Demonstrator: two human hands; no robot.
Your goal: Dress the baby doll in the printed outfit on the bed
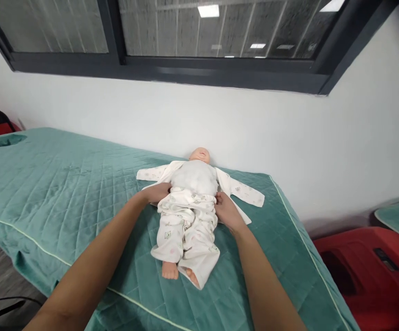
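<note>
A baby doll (200, 155) lies on its back, its head toward the wall and its feet toward me. White printed pants (185, 225) cover its legs up to the waist, with both feet showing at the hems. An open white printed jacket (244, 191) spreads out under its arms, baring the pale cloth torso (195, 176). My left hand (158, 192) grips the waistband at one side, its fingertips partly tucked out of sight. At the opposite side my right hand (227, 210) pinches the waistband with fingers curled.
The doll rests on a bed with a green quilted cover (71, 184), which has a face hole (8, 140) at the far left. Behind it are a white wall (171, 117) and a dark-framed window (220, 73). A red plastic object (368, 276) stands at the right.
</note>
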